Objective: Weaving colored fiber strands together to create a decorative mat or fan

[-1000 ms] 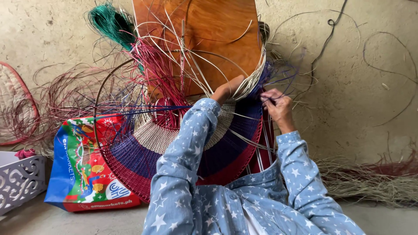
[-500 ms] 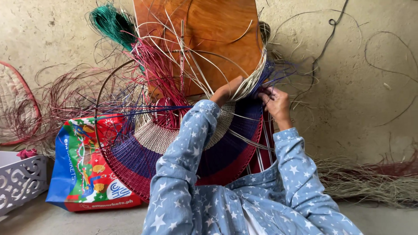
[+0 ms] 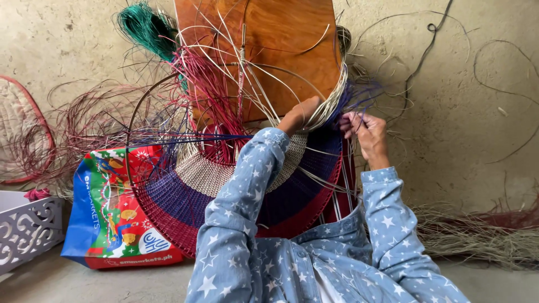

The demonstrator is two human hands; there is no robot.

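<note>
At the upper right rim of a round woven piece (image 3: 236, 196), the left hand (image 3: 301, 114) has its grip closed around a bundle of pale strands (image 3: 331, 104), fingers curled over them where they rise off the edge. Just beside it, the right hand (image 3: 366, 133) pinches thin dark blue strands (image 3: 368, 94) between fingertips, its grip narrow and tight on them. Both arms wear blue sleeves (image 3: 247, 196) printed with white stars.

That woven piece stands tilted on edge against an upright wooden board (image 3: 275, 45), with bands of red at the rim, then dark blue, then a pale centre. Loose pale strands fan up and out from it across the board, and a sheaf of pink-red strands (image 3: 208, 95) stands out of its left half. Above these, a tuft of green fibre (image 3: 146, 25) sticks out near the board's top left corner.

Left of the weaving, touching its lower rim, a shopping bag (image 3: 106, 207) sits on the floor (image 3: 84, 283): a blocky rectangular shape with a blue side panel, a green front with bright pictures, a red base strip and a round white-and-blue emblem near the bottom corner. Farther left is a white box with cut-out scrollwork (image 3: 25, 230). More reddish fibres (image 3: 84, 123) lie tangled against the wall (image 3: 466, 112), and dry straw-coloured fibres (image 3: 477, 233) are heaped at its foot on the right.
</note>
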